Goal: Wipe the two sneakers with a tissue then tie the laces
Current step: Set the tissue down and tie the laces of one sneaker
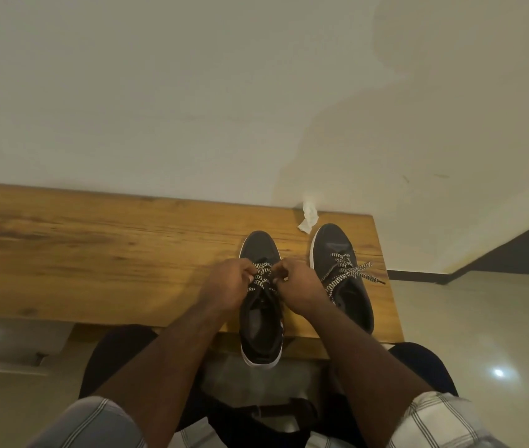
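Two black sneakers with white soles stand side by side on the wooden table, toes pointing away from me. The left sneaker hangs its heel over the table's near edge. My left hand and my right hand each pinch a strand of its black-and-white laces over the tongue. The right sneaker lies untouched, its laces loose and trailing to the right. A crumpled white tissue lies near the wall beyond the shoes.
The table ends just right of the right sneaker, with pale floor beyond. A plain wall backs the table. My knees in dark shorts sit below the near edge.
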